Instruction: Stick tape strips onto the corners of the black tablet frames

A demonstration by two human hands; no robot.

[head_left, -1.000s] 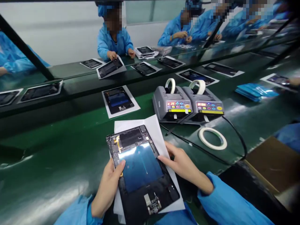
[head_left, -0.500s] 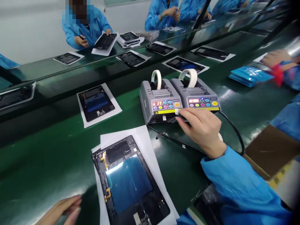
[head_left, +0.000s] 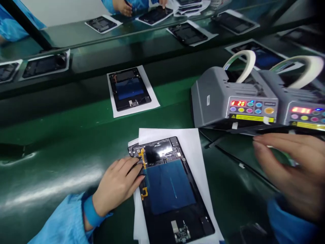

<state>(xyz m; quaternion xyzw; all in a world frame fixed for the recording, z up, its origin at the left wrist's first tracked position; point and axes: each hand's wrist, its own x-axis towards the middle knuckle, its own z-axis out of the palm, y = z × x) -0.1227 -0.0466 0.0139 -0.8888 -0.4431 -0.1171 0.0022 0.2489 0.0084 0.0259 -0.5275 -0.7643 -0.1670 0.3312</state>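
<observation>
Black rectangular tablet (head_left: 174, 196) on white paper (head_left: 196, 162), blue inner panel (head_left: 170, 186) still uncovered. Left hand (head_left: 115, 184): fingers bent on tablet's left edge. Right hand (head_left: 299, 169), right of tablet: fingers nearly together. Grips unclear.

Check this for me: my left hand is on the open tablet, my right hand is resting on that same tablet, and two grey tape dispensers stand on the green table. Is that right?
Not quite: the right hand is apart from the open tablet, in front of the two grey tape dispensers, as the head view shows. The rest holds.
</observation>
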